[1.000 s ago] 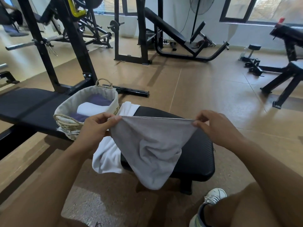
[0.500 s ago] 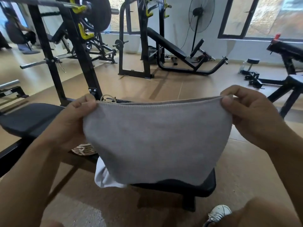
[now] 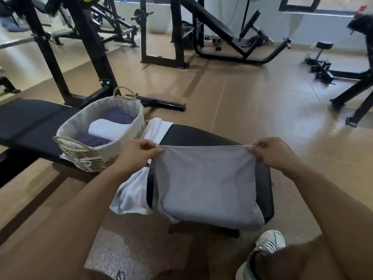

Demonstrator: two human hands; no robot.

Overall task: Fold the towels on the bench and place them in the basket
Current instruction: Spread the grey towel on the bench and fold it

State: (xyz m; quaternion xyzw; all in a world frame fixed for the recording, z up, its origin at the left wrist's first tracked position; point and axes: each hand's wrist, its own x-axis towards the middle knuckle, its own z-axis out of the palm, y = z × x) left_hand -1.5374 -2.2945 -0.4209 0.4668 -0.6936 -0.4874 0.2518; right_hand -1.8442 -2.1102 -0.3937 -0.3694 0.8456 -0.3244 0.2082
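Over black bench [image 3: 201, 136] on tan gym floor [image 3: 252, 102]; grey towel [image 3: 207, 184]

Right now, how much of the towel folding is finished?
Done: a folded white towel and purple towels lie in the woven lined basket. In hand: left hand and right hand stretch a grey towel. Left: the unfolded white towel on the black bench.

one head-worn wide-angle view looks forward and down from close above the bench [image 3: 193, 138], with gym floor [image 3: 252, 102] and equipment stretching beyond.
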